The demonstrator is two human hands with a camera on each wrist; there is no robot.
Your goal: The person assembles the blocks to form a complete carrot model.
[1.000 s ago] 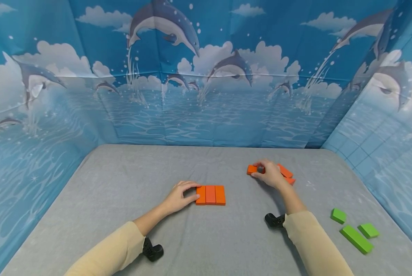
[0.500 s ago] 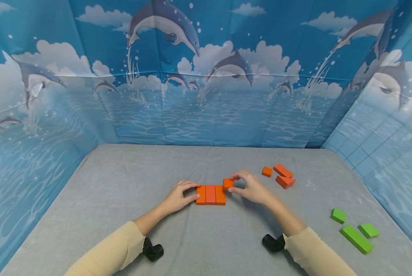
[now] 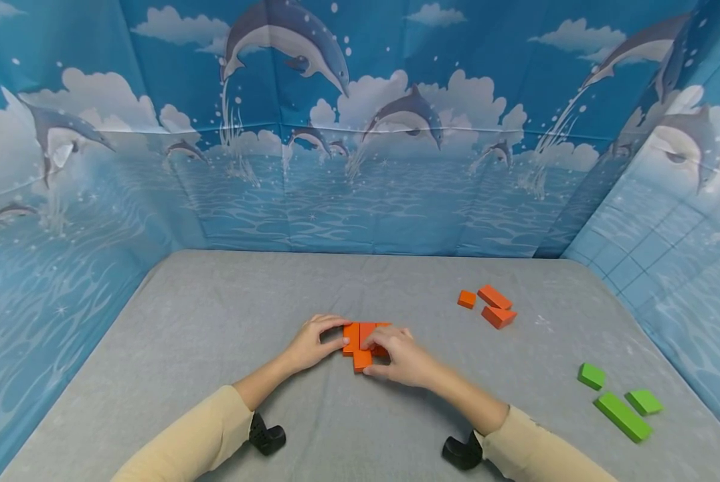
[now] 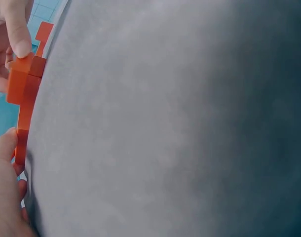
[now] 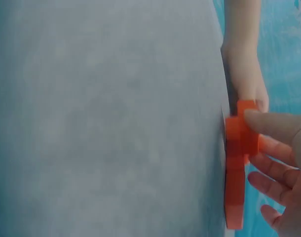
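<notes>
Nearest, toward four o'clock: three green blocks (image 3: 623, 418), one long, two shorter, well apart from the work. Nearer centre, the person's right hand (image 3: 405, 361) pinches a small orange block (image 3: 362, 363) between thumb and fingers at the six-o'clock edge of the orange three-block row (image 3: 367, 329). Half a second ago it was at the row's one-o'clock corner; I read the work as having shifted to the near side. Left hand (image 3: 308, 345) at nine o'clock, thumb spread from fingers, tips at the row's end; I can't tell whether they pinch or only brace. Farther, toward two o'clock, three loose orange blocks (image 3: 494, 296) lie untouched. Hard to make out: right hand covers much of the row's three-o'clock end; whether the small block rests on the row or hangs over it, I can't settle. My left wrist feed crops both hands.
</notes>
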